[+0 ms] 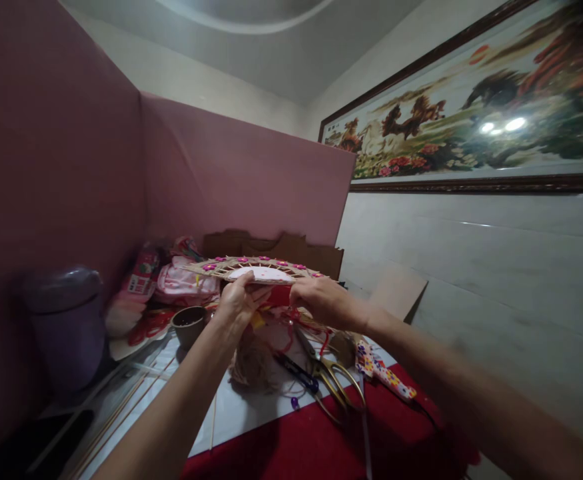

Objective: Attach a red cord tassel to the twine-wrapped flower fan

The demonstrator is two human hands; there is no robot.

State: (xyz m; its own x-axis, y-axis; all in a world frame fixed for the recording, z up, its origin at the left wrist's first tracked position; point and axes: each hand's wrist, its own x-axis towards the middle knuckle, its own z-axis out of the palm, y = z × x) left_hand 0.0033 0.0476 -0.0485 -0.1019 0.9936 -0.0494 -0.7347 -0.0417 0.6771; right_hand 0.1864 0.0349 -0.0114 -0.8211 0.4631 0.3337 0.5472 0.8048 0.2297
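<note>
A fan-shaped woven piece is held up above the table, nearly edge-on to me. Small pink flowers line its beige twine rim, and its middle is white. My left hand is closed on its lower left edge, thumb on top. At the lower right edge is my right hand, its fingers curled and pinched; what sits between them is hidden. Red cord hangs and lies beneath that hand. Below the piece are a ball of beige twine and gold-handled scissors.
Near the scissors lie a dark utility knife, a purple bead and a flower-patterned glue gun. A cup stands left, by thin sticks and a lidded purple bin. Cardboard leans behind; red cloth covers the front.
</note>
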